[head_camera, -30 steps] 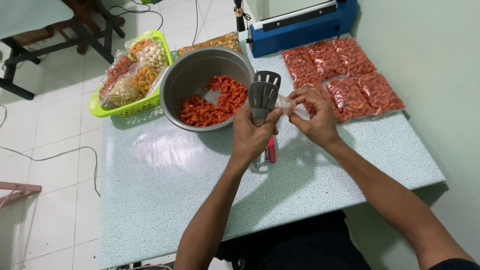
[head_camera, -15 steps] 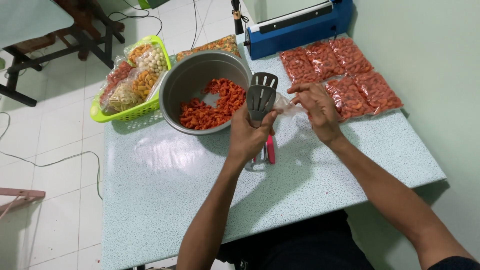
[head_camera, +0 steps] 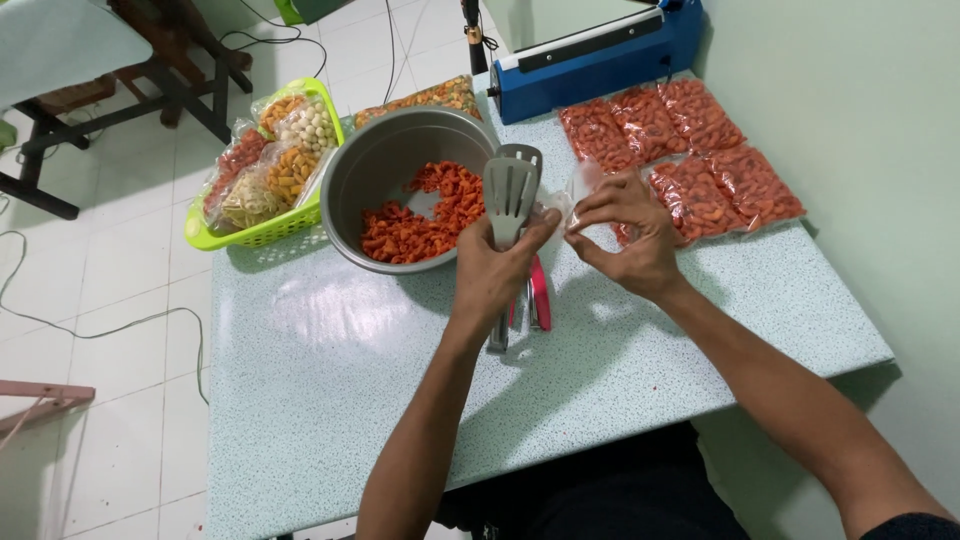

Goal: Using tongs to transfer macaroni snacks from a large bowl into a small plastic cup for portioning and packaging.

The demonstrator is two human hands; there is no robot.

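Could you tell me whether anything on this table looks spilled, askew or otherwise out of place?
Nothing stands out. The orange snacks stay inside the metal bowl, the sealed bags lie flat in rows, and the left hand holds the slotted spatula upright beside the right hand.

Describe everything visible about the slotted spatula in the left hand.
The slotted spatula looks like plain grey metal, with a flat, roughly rectangular blade cut by long parallel slots. It is held nearly upright, blade uppermost, over the near rim of the metal bowl that holds orange snacks. The left hand wraps its handle just under the blade, and the handle's lower end sticks out below the fist, above the speckled table. The blade looks bare. A clear plastic bag sits right beside it, pinched by the right hand.
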